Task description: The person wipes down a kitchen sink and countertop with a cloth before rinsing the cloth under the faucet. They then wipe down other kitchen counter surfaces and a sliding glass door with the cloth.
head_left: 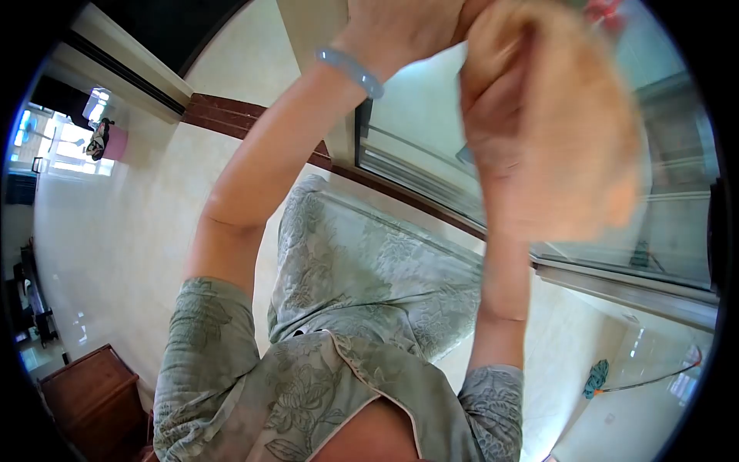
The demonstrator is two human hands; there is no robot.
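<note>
An orange-brown cloth [577,138], blurred by motion, hangs from my right hand [500,115], whose fingers are wrapped in its folds. My left hand [408,27] is raised at the top edge, beside the cloth's upper end; its fingers are cut off or hidden there. A pale bangle [350,71] circles my left wrist. Behind the hands and cloth stands a sliding glass door [431,146] in a metal frame.
A dark red threshold strip [223,115] crosses the tiled floor [115,231]. At lower left is a brown wooden cabinet [96,400]. A pink bin [115,143] stands farther off on the left. A mop with a green head [595,379] lies at lower right.
</note>
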